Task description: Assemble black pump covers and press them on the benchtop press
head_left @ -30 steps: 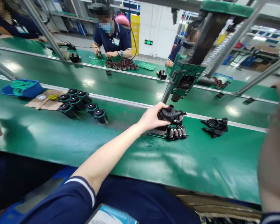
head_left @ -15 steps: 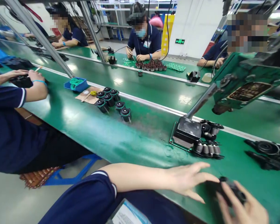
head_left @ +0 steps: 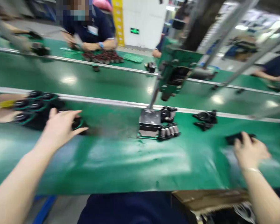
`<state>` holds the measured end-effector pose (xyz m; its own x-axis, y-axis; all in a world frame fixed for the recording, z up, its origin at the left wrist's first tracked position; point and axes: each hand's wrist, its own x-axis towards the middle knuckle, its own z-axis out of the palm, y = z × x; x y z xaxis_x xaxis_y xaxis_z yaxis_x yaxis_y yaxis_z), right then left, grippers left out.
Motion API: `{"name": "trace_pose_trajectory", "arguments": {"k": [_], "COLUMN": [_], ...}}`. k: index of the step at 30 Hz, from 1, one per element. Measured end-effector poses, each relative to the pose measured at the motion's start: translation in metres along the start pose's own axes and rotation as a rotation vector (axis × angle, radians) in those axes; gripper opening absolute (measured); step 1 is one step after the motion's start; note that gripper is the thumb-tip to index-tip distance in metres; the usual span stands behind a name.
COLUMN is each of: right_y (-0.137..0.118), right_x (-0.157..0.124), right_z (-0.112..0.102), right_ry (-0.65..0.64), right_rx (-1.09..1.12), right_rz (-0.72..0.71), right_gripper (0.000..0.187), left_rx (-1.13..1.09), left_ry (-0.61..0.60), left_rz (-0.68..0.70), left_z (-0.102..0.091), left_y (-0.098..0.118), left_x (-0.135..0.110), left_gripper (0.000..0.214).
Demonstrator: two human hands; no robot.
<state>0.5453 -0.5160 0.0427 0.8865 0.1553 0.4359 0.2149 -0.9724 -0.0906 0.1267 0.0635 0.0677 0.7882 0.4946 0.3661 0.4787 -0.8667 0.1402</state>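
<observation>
Black cylindrical housing with green ring [head_left: 77, 122], left of frame, lies within the left hand's [head_left: 58, 127] thumb-finger gap, at the fingers' right; axis looks roughly upright, cap up. Left hand is much nearer; thumb and fingers spread, contact unclear from blur. Similar housings [head_left: 36, 105] cluster just beyond, upper left of that hand. Far right, the right hand [head_left: 250, 151] has bent fingers on a black part [head_left: 232, 138], long axis roughly sideways; grip can't be told. Metal fixture block [head_left: 150, 117] sits mid-frame, well apart from both.
</observation>
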Motion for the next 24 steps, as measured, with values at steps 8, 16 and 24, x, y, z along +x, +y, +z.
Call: {"name": "trace_pose_trajectory", "arguments": {"k": [8, 16, 24], "right_y": [-0.034, -0.102, -0.081], "right_x": [0.016, 0.036, -0.042], "right_z": [-0.008, 0.033, 0.021], "right_ry": [-0.082, -0.378, -0.455], "right_rx": [-0.106, 0.181, 0.393], "right_rz": [-0.02, -0.252, 0.062], "right_gripper": [0.06, 0.046, 0.064], "left_rx": [-0.374, -0.714, -0.724], "left_ry": [0.035, -0.219, -0.03], "left_rz": [-0.025, 0.06, -0.096], "left_z": [0.037, 0.043, 0.056], "left_y": [0.074, 0.138, 0.158], "left_x": [-0.021, -0.043, -0.076], "left_gripper": [0.062, 0.079, 0.095]}}
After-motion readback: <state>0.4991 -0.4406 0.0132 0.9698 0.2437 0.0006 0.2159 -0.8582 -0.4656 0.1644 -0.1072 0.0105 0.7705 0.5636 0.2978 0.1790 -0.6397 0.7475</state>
